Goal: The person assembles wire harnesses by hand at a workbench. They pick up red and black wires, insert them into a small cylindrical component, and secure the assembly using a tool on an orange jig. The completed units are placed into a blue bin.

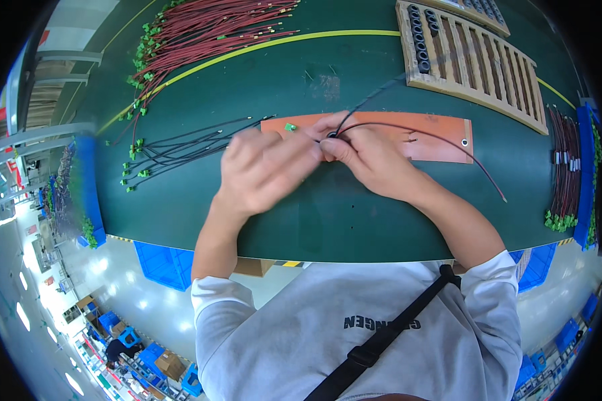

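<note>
Both hands met mid-worktop over an orange mat (441,137): the right hand (371,157) pinched a small black ring (332,135) threaded on wires (408,130), with the left hand (267,167) blurred, its grip unclear

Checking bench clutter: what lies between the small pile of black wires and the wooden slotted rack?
Head view: the orange mat lies between black wires and rack, with both hands pinching a wire over it.

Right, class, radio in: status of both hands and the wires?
Both hands pinching wires through a small black ring. Orange mat beneath. Nothing blocking.
</note>
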### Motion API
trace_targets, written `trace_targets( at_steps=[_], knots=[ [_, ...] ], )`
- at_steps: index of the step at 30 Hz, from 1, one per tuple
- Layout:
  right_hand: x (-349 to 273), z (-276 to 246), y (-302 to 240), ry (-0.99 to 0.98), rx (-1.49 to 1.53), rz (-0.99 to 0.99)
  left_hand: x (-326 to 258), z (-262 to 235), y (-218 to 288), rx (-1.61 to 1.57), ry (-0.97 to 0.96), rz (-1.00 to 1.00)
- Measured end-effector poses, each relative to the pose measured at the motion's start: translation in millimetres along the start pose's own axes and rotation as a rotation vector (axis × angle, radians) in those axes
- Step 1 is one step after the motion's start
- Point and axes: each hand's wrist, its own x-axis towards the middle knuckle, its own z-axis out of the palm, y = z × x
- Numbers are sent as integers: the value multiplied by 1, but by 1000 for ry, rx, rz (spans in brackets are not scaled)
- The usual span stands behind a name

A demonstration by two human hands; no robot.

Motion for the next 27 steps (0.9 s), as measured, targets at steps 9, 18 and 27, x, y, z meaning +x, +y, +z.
trace_targets(
  at_steps=[9,18,27],
  knots=[
    [-1,1,0,41,-150,-155,45,-16,-5,322,-225,189],
    [0,1,-2,17,-56,-57,7,-52,-75,379,-237,-129],
    [0,-2,6,155,-212,-190,-4,-64,-56,-144,-192,-787]
  ],
)
